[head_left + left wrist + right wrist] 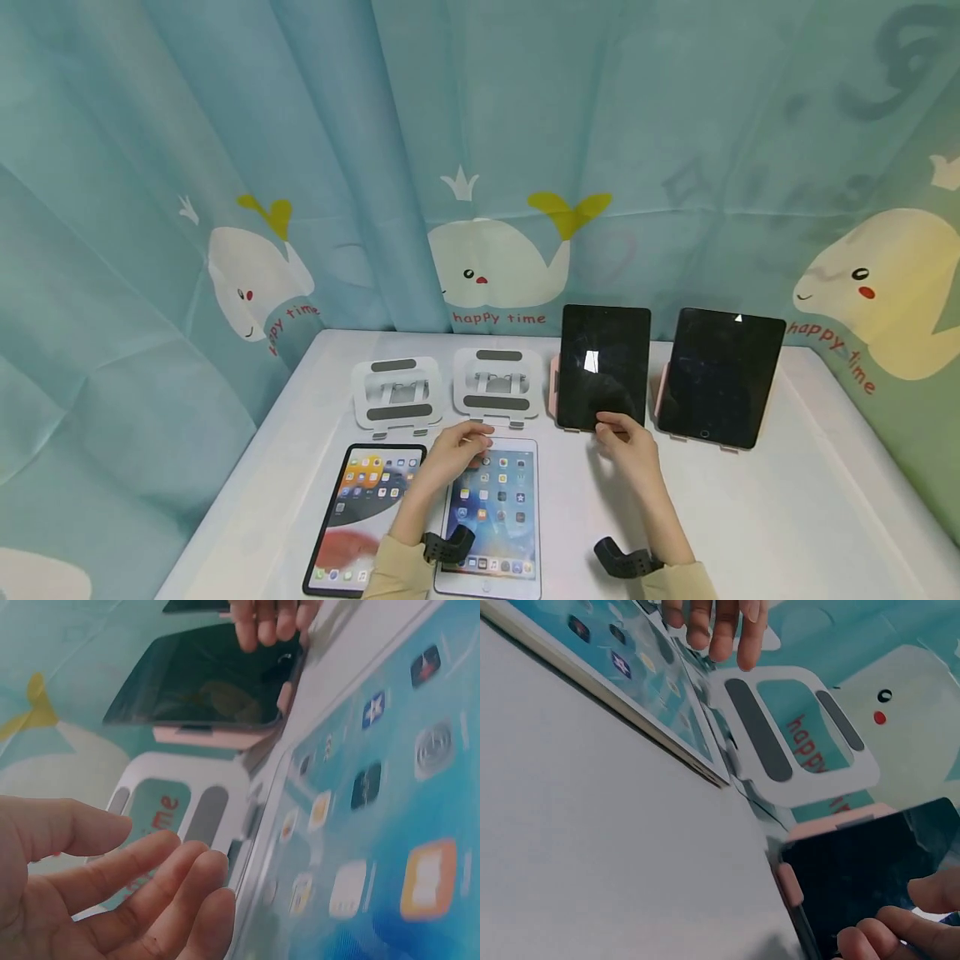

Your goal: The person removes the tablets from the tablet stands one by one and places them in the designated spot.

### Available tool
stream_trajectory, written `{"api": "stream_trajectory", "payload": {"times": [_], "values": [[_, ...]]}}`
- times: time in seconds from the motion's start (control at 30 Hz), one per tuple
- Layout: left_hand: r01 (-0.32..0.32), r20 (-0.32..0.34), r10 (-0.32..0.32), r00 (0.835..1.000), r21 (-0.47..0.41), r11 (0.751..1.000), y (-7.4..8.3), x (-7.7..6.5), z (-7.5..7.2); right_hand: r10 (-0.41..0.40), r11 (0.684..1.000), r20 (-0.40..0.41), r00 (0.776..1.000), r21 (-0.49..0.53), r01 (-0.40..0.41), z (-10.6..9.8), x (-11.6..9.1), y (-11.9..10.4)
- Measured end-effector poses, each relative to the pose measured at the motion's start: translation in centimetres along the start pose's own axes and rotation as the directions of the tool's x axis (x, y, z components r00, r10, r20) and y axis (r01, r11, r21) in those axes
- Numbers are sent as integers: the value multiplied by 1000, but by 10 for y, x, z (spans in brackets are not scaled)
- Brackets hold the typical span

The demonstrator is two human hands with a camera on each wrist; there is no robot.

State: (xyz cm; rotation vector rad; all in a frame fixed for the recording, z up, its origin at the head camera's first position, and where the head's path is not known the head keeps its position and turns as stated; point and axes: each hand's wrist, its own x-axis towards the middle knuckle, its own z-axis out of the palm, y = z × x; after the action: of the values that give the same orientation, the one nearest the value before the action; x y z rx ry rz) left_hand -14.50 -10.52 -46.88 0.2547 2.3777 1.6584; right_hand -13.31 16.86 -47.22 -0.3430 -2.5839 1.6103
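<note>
My left hand (456,452) hovers over the top of a white-framed tablet (486,587) that lies flat with its screen lit. Its fingers are relaxed and spread a little, with nothing in them, as the left wrist view shows. A dark-screened tablet (604,362) leans upright on a pink stand (553,385). In front of this tablet's lower right part is my right hand (628,446), fingers loosely bent and holding nothing; whether a fingertip touches the screen I cannot tell. Close to my left fingers stands a white folding stand (241,784) with grey pads.
A second dark tablet (720,379) leans on another pink stand (660,390) at the right. Another white stand (360,387) is at the back left. A black-framed lit tablet (352,542) lies flat on the white table (817,508). Behind hangs a whale-print curtain (495,100).
</note>
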Motion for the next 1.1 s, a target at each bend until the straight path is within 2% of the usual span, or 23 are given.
{"api": "stream_trajectory", "payload": {"times": [0.37,0.6,0.83,1.0,1.1], "values": [[2,16,-2,1000,-9,1000,17,15,21,3,999,-51,999,36,-1,-23,14,-4],[-25,20,26,999,-20,999,24,34,29,23,1000,-91,996,-9,-24,-30,23,-6],[16,7,-16,1000,-52,999,34,53,33,28,1000,-137,990,0,-28,-34,32,-12],[-3,19,4,1000,-31,1000,44,68,34,12,1000,-174,985,-10,-14,-40,38,-20],[6,25,-6,1000,-28,1000,50,76,34,10,1000,-194,981,-23,-15,-44,42,-24]]}}
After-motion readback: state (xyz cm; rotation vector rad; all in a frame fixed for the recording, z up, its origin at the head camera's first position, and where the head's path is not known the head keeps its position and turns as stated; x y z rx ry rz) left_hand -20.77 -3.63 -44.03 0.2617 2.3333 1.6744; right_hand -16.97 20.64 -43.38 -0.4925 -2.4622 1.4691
